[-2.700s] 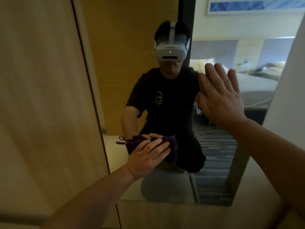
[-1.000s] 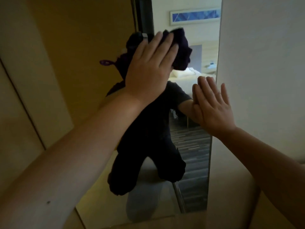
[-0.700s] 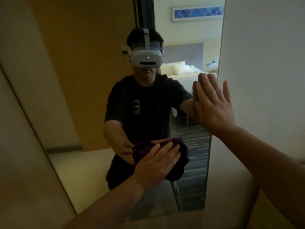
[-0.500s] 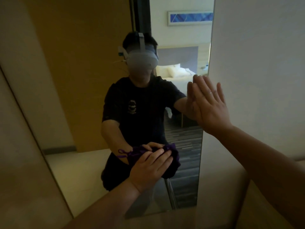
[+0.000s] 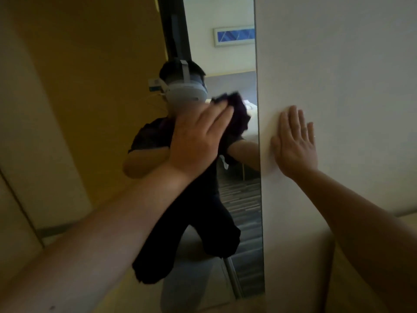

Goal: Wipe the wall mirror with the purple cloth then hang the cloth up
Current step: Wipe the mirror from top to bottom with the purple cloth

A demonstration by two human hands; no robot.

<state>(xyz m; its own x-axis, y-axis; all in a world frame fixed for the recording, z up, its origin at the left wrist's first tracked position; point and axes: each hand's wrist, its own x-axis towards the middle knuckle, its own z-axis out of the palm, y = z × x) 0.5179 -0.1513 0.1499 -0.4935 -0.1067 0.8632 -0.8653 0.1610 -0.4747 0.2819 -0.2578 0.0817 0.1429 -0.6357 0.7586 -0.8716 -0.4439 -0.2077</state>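
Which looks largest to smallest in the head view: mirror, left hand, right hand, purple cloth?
1. mirror
2. left hand, which is nearer the camera
3. right hand, of similar real size, so their order is unsure
4. purple cloth, mostly hidden under the left hand

left arm: yours runs up from the bottom-left corner, bare forearm stretched out diagonally toward the centre, a bit blurry.
left hand (image 5: 198,136): back of it faces you, fingers straight and close together, pointing up and right, pressed flat forward.
right arm: comes in from the lower right edge, forearm bare, angled up and left.
right hand (image 5: 294,144): your palm is pressed flat, fingers straight, slightly spread, pointing up, thumb out to the left.
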